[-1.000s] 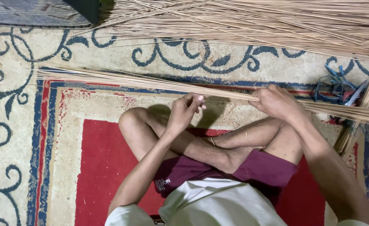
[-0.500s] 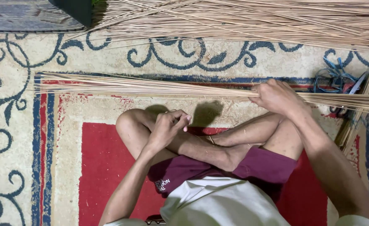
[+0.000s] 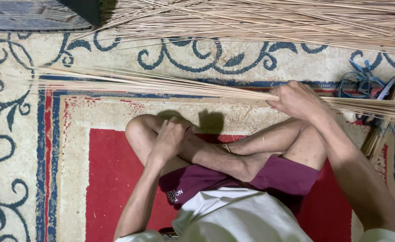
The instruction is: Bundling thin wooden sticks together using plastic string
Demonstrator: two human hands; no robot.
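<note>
Stick bundle (image 3: 161,87) across rug (image 3: 18,134), clamped in right hand (image 3: 298,101) near thick end; left hand (image 3: 170,136) curled empty on shin; best gripped firm, tips kept level, fanned.

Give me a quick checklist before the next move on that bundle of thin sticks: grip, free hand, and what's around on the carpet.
1. Right hand closed in a grip around the bundle of thin sticks: ok.
2. Bundle lies level across the carpet in front of the crossed legs, loose ends fanning out to the left: ok.
3. Left hand on the bundle: not ok; it rests on the raised knee, off the sticks.
4. Left hand empty: cannot tell; the fingers are curled under.
5. Large pile of sticks lies apart from the held bundle: ok.
6. Blue cord near the right hand is clear of the bundle: cannot tell.
</note>
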